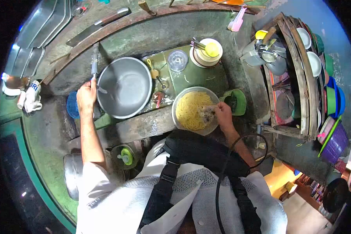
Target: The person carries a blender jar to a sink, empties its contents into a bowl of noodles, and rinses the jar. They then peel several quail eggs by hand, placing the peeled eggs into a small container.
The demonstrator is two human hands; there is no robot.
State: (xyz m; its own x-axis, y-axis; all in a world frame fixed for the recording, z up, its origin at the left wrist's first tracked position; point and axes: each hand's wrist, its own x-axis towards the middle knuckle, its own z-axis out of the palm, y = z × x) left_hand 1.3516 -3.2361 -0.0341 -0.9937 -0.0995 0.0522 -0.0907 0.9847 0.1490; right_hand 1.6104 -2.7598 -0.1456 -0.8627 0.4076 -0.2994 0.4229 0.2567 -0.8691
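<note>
A grey pipe comes down from the wall, and the fingers of my left hand are closed at its lower end, beside the rim of a large grey basin. Yellow noodles fill a pale round bowl in front of me. Over the bowl's right side, my right hand is closed on a greyish, crumpled thing that I cannot make out. It rests against the noodles.
Stacked bowls, a clear lid and a green container stand behind and right of the noodles. A blue container is by my left hand. On the right stands a wooden rack with dishes. A black cable crosses my front.
</note>
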